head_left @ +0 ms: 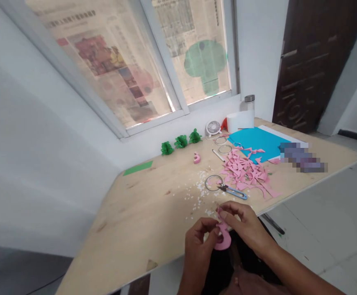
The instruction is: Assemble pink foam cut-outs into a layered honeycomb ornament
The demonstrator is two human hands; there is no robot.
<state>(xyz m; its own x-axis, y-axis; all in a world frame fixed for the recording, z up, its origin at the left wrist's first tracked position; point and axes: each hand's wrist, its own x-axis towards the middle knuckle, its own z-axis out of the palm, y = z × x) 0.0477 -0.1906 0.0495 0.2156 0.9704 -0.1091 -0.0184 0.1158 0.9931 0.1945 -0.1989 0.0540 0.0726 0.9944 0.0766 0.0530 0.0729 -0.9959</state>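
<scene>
Just over the table's near edge, a curved pink paper cutout (224,241) shaped like a numeral 3 is held between both hands. My left hand (201,241) pinches its left side with thumb and fingers. My right hand (242,223) grips its upper end, thumb pressed against the fingertips. Beyond the hands lie thread snips (235,192) with a blue handle, their dark blades reaching over a metal ring (208,184). A pile of pink paper scraps (246,170) is spread to the right of the ring. Farther back is another small pink 3-shaped piece (196,157).
Several green paper trees (181,141) stand by the wall, with a green strip (138,168) to their left. White bits (196,200) are scattered mid-table. A small fan (213,128), a white roll (240,122), a glass jar (249,103) and blue sheets (264,141) occupy the back right.
</scene>
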